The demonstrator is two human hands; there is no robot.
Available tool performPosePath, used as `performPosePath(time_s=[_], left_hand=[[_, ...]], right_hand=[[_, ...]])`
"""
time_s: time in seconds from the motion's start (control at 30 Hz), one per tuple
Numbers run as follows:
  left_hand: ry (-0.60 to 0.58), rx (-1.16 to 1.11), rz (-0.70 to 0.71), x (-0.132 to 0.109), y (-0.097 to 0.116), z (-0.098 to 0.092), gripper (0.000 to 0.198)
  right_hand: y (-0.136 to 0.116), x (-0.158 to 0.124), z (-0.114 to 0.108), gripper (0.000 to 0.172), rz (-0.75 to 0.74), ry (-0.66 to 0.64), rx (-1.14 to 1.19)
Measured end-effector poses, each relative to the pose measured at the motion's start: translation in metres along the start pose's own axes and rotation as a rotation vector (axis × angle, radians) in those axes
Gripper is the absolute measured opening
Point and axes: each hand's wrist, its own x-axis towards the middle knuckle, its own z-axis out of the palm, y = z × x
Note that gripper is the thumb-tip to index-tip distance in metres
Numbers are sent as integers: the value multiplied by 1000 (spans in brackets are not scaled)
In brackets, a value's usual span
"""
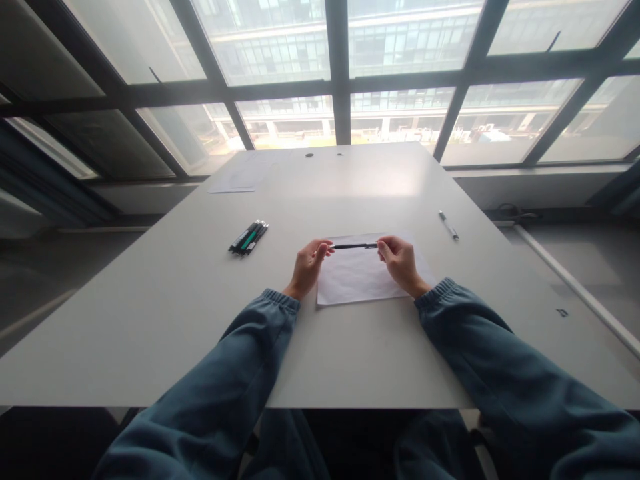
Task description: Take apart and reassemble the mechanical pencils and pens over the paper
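While two hands (306, 267) (401, 263) hold one black pen (355, 246), one white pen (449, 226) apart

Left gap: bare counter (165, 320) between pen bundle (249, 239) and left grip (306, 269).
Right gap: passable, right grip (399, 262) to white pen (449, 225).
Far side: window frame (341, 113) blocks.
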Motion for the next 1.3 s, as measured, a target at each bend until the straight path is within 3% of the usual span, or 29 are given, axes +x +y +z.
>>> performPosePath(time_s=[0.33, 0.57, 1.3], left_hand=[[67, 99, 128, -1, 7, 1, 28], [82, 136, 141, -1, 7, 1, 18], [58, 134, 92, -2, 4, 0, 32]], right_hand=[[1, 1, 0, 26, 3, 3, -8], [2, 1, 0, 27, 3, 6, -24], [3, 1, -1, 26, -13, 4, -12]])
